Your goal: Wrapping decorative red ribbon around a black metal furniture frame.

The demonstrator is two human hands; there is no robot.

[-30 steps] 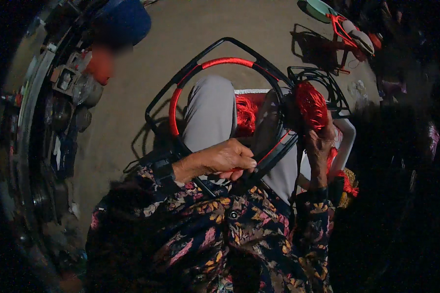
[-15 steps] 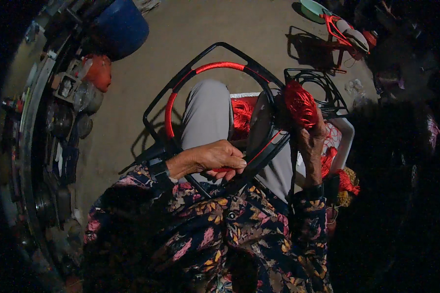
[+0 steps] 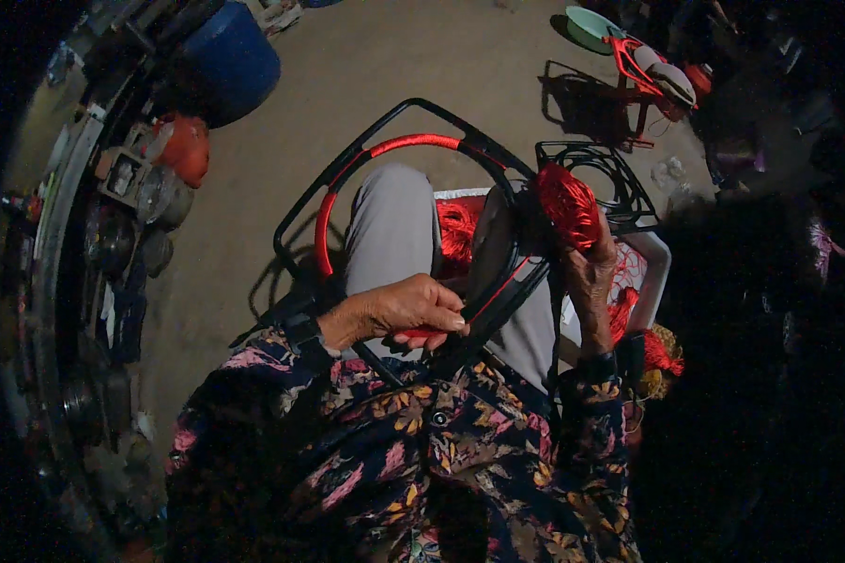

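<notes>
Frame (image 3: 413, 142), one, is being held over two legs (image 3: 391, 230).
The left hand (image 3: 413, 308) is gripping its near edge; the right hand (image 3: 589, 274) is clutching one red cord bundle (image 3: 569, 208).

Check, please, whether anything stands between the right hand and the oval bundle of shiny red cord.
Nothing visible does: the right hand grips the bundle directly, near the right side of the black angular frame.

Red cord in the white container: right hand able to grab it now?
Probably not: the right hand holds a red bundle, though the red cord lies close by in the open white container.
</notes>
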